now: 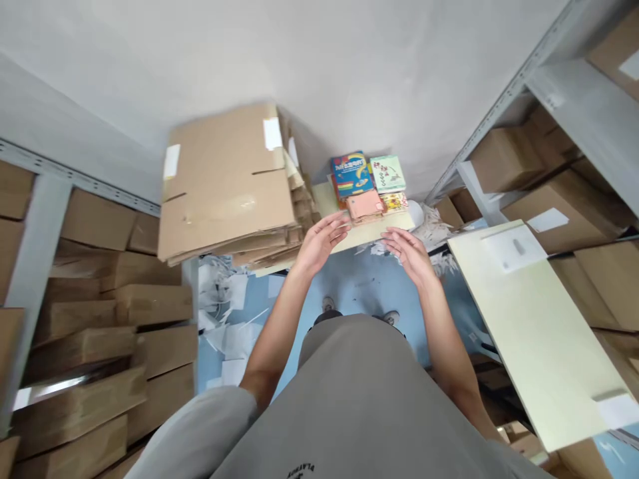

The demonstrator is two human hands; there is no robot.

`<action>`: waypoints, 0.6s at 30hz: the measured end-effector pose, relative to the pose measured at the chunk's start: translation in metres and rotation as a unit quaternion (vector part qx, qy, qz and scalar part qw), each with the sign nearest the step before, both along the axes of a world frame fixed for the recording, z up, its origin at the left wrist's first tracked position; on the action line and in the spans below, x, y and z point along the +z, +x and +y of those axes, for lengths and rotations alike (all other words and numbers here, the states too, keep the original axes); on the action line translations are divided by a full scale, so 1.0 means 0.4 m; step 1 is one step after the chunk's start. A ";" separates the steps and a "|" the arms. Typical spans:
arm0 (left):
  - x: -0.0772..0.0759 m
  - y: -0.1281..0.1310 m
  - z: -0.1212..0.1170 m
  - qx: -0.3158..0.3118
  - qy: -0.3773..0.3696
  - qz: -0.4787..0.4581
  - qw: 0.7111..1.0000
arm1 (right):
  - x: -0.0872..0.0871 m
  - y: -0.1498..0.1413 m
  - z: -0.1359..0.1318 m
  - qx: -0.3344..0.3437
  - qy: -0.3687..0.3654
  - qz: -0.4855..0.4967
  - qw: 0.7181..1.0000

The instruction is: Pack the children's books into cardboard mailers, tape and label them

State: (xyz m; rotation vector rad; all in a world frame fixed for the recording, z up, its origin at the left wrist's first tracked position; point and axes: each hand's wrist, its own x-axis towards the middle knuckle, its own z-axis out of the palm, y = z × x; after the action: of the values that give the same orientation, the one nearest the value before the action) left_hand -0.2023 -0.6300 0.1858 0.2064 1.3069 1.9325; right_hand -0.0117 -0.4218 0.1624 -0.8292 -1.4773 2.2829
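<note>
My left hand (323, 243) hovers at the near edge of a pale table (357, 233), fingers stretched out and nothing held. To its right, my right hand (407, 251) is also open and empty, near the table's front right corner. Beyond and between them lie small stacks: a pink packet (365, 203), a blue box with a rainbow print (352, 174), a light green box with a floral pattern (388, 174) and a yellow and red patterned packet (394, 201). Left of my left hand rises a tall pile of flattened cardboard boxes (227, 186).
Shelves of cardboard boxes stand at left (154, 303) and right (574, 206). A pale board (536, 332) juts out on my right. White paper scraps (222, 293) lie on the blue floor (349, 283). A white wall (319, 66) closes off the back.
</note>
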 end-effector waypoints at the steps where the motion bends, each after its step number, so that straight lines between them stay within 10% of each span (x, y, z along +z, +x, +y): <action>1: 0.000 -0.028 -0.055 0.001 -0.002 -0.003 1.000 | 0.012 -0.058 -0.050 0.015 0.006 0.006 1.000; 9: -0.001 -0.201 -0.418 0.002 -0.046 -0.016 0.999 | 0.053 -0.427 -0.373 0.032 0.075 -0.016 0.997; 18: 0.027 -0.265 -0.557 0.071 -0.063 -0.018 0.995 | 0.130 -0.482 -0.423 0.000 0.214 -0.040 0.976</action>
State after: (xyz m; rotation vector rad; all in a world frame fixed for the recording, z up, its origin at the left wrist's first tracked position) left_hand -0.3081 -0.8528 0.1966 0.0170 1.4478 1.9526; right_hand -0.2047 -0.5910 0.2143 -0.7932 -1.9083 1.8411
